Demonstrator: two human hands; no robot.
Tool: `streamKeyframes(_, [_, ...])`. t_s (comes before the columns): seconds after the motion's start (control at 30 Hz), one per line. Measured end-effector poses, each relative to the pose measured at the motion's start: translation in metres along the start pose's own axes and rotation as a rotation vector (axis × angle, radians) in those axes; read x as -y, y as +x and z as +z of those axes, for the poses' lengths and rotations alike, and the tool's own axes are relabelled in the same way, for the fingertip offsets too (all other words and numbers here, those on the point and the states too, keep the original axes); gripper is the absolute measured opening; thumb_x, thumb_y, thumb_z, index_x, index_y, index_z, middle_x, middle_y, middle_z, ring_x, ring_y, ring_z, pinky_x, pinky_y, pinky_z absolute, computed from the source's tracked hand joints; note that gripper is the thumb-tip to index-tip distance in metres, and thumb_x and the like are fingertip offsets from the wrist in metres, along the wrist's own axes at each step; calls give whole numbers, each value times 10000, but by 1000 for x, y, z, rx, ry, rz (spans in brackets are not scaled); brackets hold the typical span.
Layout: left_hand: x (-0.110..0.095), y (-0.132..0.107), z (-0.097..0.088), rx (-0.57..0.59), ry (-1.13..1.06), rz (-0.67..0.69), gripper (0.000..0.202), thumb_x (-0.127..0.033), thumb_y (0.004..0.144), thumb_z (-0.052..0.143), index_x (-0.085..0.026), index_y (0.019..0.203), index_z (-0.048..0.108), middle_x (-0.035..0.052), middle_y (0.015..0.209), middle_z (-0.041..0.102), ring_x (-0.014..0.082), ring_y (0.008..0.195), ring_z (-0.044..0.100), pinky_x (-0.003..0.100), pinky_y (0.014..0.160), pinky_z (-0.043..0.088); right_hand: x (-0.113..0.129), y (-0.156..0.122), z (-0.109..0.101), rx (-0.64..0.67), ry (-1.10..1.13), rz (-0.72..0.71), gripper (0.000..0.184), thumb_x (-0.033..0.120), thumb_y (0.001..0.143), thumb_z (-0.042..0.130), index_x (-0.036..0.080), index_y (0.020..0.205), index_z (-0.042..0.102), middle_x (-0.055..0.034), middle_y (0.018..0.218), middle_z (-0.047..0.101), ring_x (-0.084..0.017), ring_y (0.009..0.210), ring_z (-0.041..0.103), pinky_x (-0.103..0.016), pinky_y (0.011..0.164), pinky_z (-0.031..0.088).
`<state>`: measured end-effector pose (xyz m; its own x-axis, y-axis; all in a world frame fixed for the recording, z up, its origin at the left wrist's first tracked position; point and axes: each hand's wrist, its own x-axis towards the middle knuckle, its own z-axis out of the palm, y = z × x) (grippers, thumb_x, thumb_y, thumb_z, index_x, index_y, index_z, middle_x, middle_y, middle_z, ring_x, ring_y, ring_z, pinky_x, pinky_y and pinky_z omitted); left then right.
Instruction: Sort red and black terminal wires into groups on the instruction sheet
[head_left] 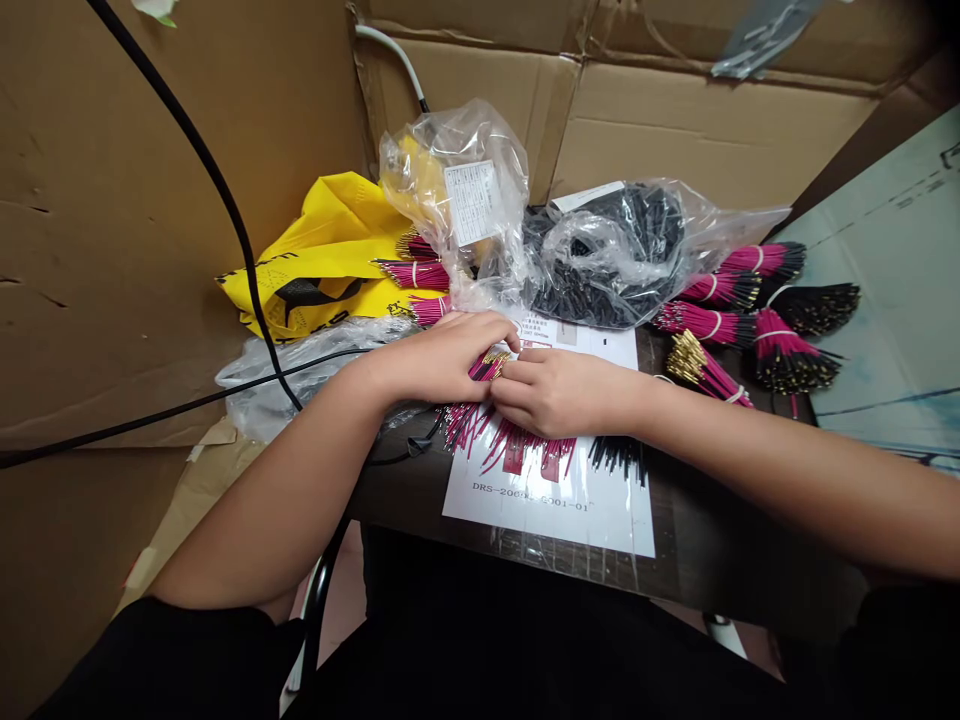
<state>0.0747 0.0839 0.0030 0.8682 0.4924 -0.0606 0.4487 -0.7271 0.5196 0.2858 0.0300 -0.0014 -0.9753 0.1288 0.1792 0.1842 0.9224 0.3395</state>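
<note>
We see the left hand (454, 358) curled around a gold-tipped pink wire bundle (487, 367) at the dial's centre; the right hand (551, 392) meets it from three o'clock, fingers bent narrow, though we cannot tell what their hidden tips grip; loose pink wires (466, 428) lie toward six o'clock above a printed sheet (634, 520); we judge the step in hand to be gathering the wires; the next move likely calls for a steady left grip.

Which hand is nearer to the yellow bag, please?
Left. The left hand is below and right of the yellow bag in the picture; the right hand is farther right, past the left one.
</note>
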Motion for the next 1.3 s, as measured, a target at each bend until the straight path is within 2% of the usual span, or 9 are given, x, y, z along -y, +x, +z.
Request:
streamKeyframes(0.13, [1, -1, 0, -6, 26, 11, 443, -314, 829, 615, -242, 1261, 551, 77, 1358, 577, 277, 1231, 540, 427, 1084, 390, 4, -12, -5, -78, -36, 26, 241, 162, 1051, 439, 142, 892, 618, -31, 815, 560, -163, 750, 488, -341, 670, 383])
streamKeyframes(0.3, [1, -2, 1, -13, 48, 13, 441, -324, 845, 602, -242, 1274, 542, 77, 1383, 570, 275, 1248, 532, 426, 1096, 385, 16, -31, -19, -139, -56, 58, 178, 160, 1013, 525, 163, 885, 647, -36, 842, 616, -160, 742, 520, -339, 638, 431])
streamKeyframes(0.43, [0, -2, 0, -25, 43, 38, 401, -323, 855, 603, -236, 1245, 564, 77, 1385, 576, 264, 1251, 536, 417, 1097, 383, 28, -53, -35, -140, -46, 128, 148, 163, 1002, 551, 188, 901, 656, -44, 894, 663, -162, 803, 576, -337, 671, 488])
streamKeyframes(0.53, [-2, -1, 0, -20, 59, 50, 381, -312, 868, 596, -244, 1242, 571, 74, 1400, 565, 265, 1273, 526, 425, 1103, 368, 37, -76, -46, -114, -6, 180, 63, 116, 954, 618, 150, 964, 670, -81, 949, 690, -180, 847, 606, -349, 701, 515])
streamKeyframes(0.67, [-9, 3, 6, -65, 123, 30, 265, -339, 896, 574, -220, 1131, 606, 97, 1358, 583, 292, 1251, 527, 467, 1072, 367, 52, -109, -53, -23, -13, 203, 168, 58, 917, 651, 87, 1080, 672, -111, 984, 709, -189, 853, 623, -354, 717, 526])
streamKeyframes(0.83, [-22, 8, 16, -112, 270, 15, 239, -410, 922, 552, -183, 917, 627, 136, 1311, 600, 340, 1253, 506, 524, 1069, 341, 67, -138, -51, 79, -8, 318, 256, 36, 939, 600, 123, 1175, 653, -104, 1043, 715, -179, 848, 640, -349, 739, 525])
streamKeyframes(0.97, [-26, 9, 18, -84, 360, 17, 285, -419, 938, 532, -168, 916, 665, 160, 1343, 581, 370, 1277, 487, 554, 1074, 334, 74, -144, -47, 73, -5, 375, 296, 29, 938, 590, 131, 1211, 644, -105, 1072, 720, -177, 816, 640, -353, 729, 521])
streamKeyframes(1.1, [-26, 9, 18, -76, 391, 24, 264, -344, 953, 487, -169, 891, 675, 147, 1343, 588, 353, 1268, 500, 546, 1063, 347, 77, -143, -45, 65, -13, 372, 293, 25, 934, 594, 120, 1207, 648, -113, 1088, 722, -173, 806, 633, -345, 727, 513])
streamKeyframes(1.3, [-29, 11, 20, -80, 399, -3, 269, -298, 930, 474, -153, 862, 690, 152, 1336, 598, 359, 1243, 511, 549, 1036, 370, 73, -141, -49, 96, -2, 386, 333, 16, 949, 553, 85, 1270, 606, -142, 1146, 710, -206, 877, 643, -377, 779, 522])
